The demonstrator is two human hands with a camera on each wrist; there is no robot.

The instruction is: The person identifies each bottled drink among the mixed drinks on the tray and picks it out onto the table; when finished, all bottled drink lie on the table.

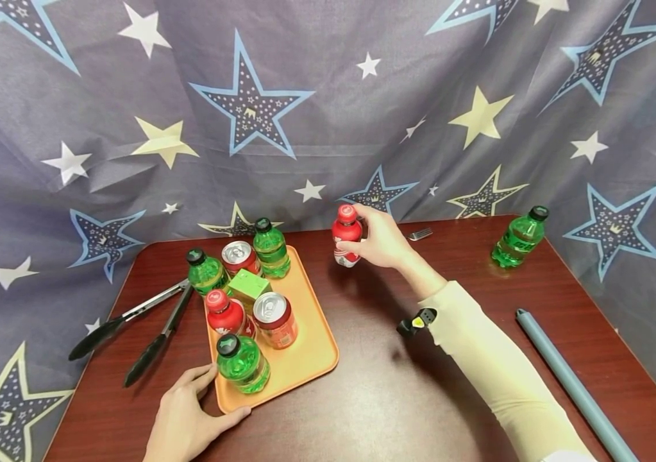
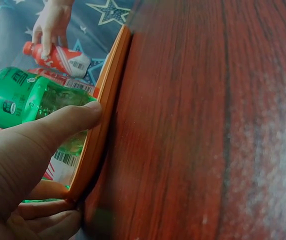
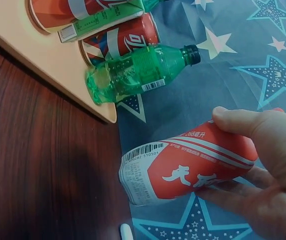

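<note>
My right hand (image 1: 384, 239) grips a small red plastic bottle (image 1: 346, 232) with a red cap, holding it upright near the back of the table. In the right wrist view the bottle (image 3: 193, 167) shows its white base and barcode, thumb on one side and fingers on the other. My left hand (image 1: 182, 410) holds the near left corner of an orange tray (image 1: 311, 356), its thumb on the front rim and curled fingers at the left side. The tray carries three green soda bottles (image 1: 242, 366), another red bottle (image 1: 225, 313), two red cans (image 1: 276, 324) and a green box (image 1: 249, 285).
Metal tongs (image 1: 154, 321) with black tips lie left of the tray. A green bottle (image 1: 519, 237) stands at the far right, a fork (image 1: 420, 234) near the back edge. A small black object (image 1: 417, 321) lies by my right sleeve, a grey-blue rod (image 1: 572, 382) beyond it.
</note>
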